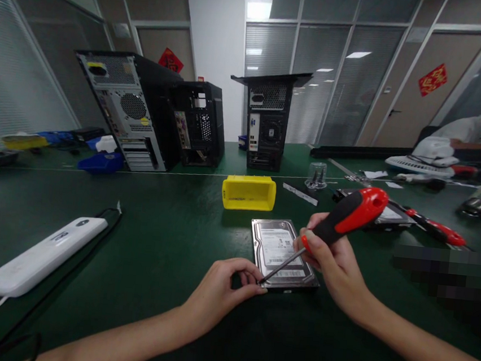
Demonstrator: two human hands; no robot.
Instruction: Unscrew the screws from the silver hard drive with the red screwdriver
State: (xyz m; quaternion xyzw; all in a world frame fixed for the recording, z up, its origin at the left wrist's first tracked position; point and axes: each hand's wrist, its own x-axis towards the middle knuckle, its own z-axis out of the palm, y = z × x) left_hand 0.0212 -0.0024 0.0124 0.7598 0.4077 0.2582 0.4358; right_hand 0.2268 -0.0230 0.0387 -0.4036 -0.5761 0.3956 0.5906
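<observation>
The right hand (335,258) is closed around the black-and-red handle of a screwdriver (348,213), fingers wrapped tight, the handle tilted up and to the right. The thin metal shaft slants down and to the left, and its tip meets the near left corner of a hard drive (280,252) that lies flat on the green table (153,240), label side up.

The left hand (224,287) rests on the table just beside that same corner. Its fingers are curled inward, with thumb and forefinger drawn close together right at the screwdriver's tip; whether they pinch something small there cannot be told. The fingertips touch or nearly touch the drive's edge.

Just behind the drive stands a yellow bin (248,192), its open side facing the person. To the right lie a second screwdriver (435,227) with a red handle and another drive (390,215) partly behind the raised handle. A white flat device (41,255) with a black cable lies well to the left. Three black computer cases (267,120) stand at the far side of the table, and another person (475,132) sits at the far right by a white keyboard (412,163).
</observation>
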